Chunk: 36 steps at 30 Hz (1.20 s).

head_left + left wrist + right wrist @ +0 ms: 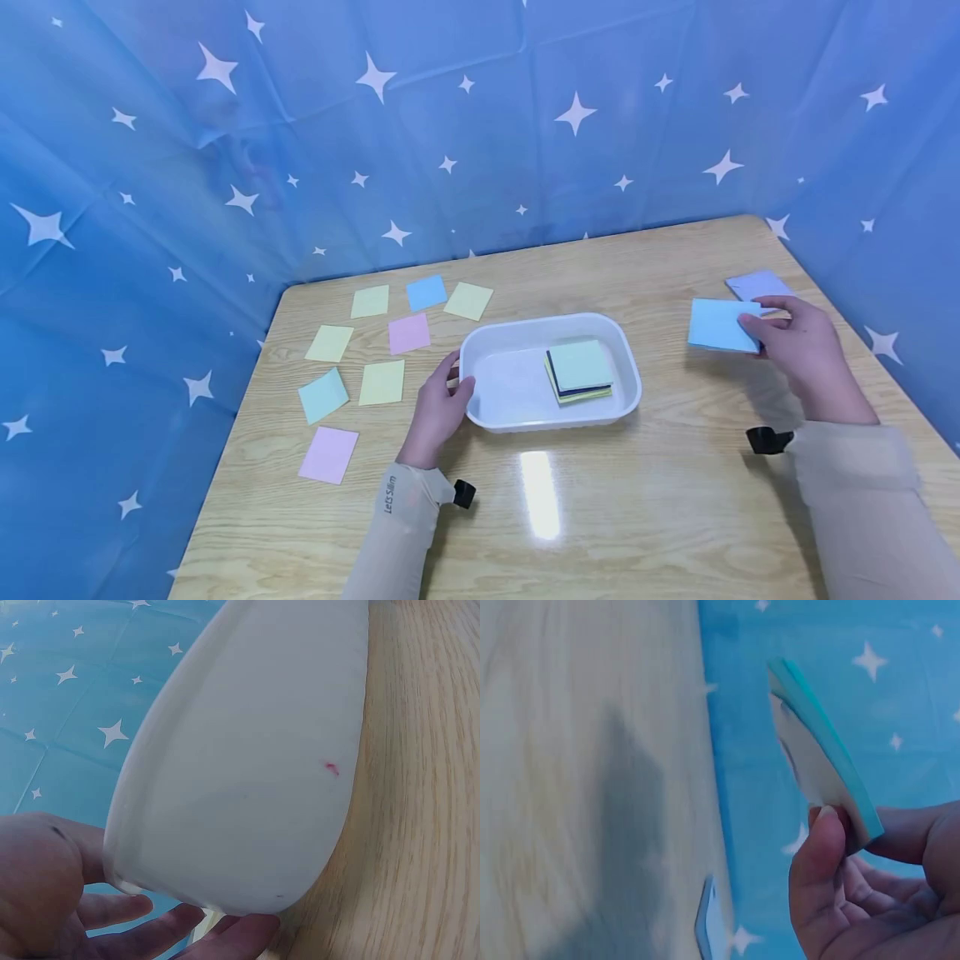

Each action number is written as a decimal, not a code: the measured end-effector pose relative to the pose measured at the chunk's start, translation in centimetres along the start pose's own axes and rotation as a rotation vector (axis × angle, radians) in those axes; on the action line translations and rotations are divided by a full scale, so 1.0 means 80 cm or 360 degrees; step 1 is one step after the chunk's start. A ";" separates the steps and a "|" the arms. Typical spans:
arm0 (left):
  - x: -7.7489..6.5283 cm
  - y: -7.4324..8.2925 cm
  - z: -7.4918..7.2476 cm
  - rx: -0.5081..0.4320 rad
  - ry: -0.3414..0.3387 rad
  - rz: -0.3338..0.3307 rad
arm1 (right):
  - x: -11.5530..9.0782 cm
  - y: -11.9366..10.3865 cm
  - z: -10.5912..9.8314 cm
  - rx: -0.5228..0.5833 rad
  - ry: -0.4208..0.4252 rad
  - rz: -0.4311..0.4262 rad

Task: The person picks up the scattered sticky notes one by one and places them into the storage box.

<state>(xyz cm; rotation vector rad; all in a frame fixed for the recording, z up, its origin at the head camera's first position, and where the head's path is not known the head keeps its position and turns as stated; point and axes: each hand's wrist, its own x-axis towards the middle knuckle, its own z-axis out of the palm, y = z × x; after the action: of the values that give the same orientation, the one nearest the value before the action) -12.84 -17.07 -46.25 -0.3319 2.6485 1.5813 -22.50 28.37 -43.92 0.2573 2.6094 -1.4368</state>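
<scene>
My right hand (804, 346) pinches a light blue sticky note pad (718, 323) between thumb and fingers, above the right side of the table. Edge-on in the right wrist view, the blue pad (832, 750) shows its thickness and a pale underside. Beyond that hand lies a lavender sticky note pad (757, 285), partly covered by it. With its thumb at the rim and its fingers outside, my left hand (438, 412) grips the left end of a white plastic tub (510, 423). Inside the tub, right of its middle, a small stack of sticky note pads (581, 367) has pale green on top.
Left of the tub, several single sticky notes (382, 382) in yellow, pink, blue, green and lilac lie spread on the wooden table (637, 517). A blue star-patterned curtain (487, 125) hangs behind the table and along its sides.
</scene>
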 end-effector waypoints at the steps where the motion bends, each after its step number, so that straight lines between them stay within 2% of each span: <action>1: 0.000 0.001 0.000 -0.0002 0.0000 -0.0002 | -0.001 -0.005 0.003 0.0002 -0.0019 -0.0013; 10: -0.001 0.003 0.000 -0.0013 0.0000 0.0011 | -0.013 -0.036 0.035 0.0118 -0.0185 -0.0119; 22: -0.001 0.001 0.000 -0.0002 0.0001 0.0019 | -0.029 -0.084 0.077 0.0168 -0.0286 -0.0242; 27: -0.001 0.003 -0.001 0.0001 0.0007 0.0024 | -0.033 -0.102 0.101 0.0094 -0.0360 -0.0250; 36: -0.002 0.004 0.000 0.0008 0.0012 0.0014 | -0.029 -0.121 0.137 -0.0203 -0.0506 -0.0295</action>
<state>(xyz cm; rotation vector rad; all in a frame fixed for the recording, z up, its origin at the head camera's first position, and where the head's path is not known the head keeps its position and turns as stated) -12.74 -16.87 -45.91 -0.3274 2.6629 1.5784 -21.84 13.82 -41.32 -0.2165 2.4960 -1.2352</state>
